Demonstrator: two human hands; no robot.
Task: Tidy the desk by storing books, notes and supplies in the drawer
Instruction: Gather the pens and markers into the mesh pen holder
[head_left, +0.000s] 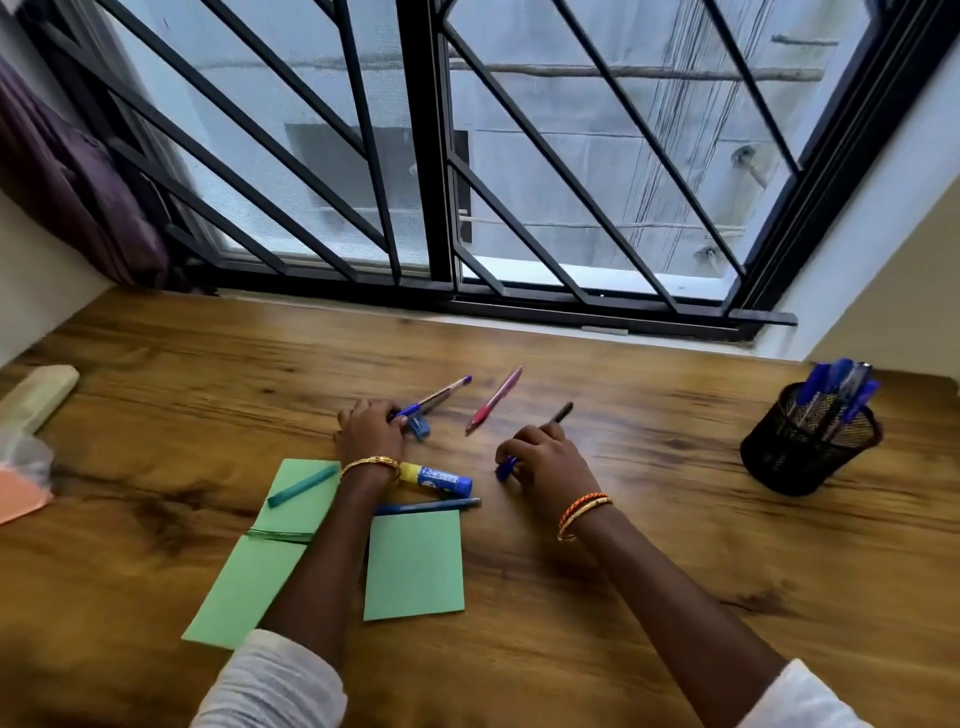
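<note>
My left hand (370, 427) lies mid-desk with its fingers curled round the near end of a blue pen (436, 396); a small blue sharpener (420, 427) sits just beside it. My right hand (540, 457) grips a black pen (561, 413) that points away from me, and a blue item (505, 468) shows under its palm. A pink pen (493, 400) lies loose between both hands. Near my left wrist are a blue and yellow glue stick (439, 477), a blue marker (431, 505), a teal marker (304, 486) and green paper sheets (414, 566).
A black mesh pen holder (805, 452) full of blue pens stands at the right. A pale pouch (39, 395), clear plastic and an orange paper (21, 499) lie at the left edge. The barred window runs along the desk's far side. No drawer is in view.
</note>
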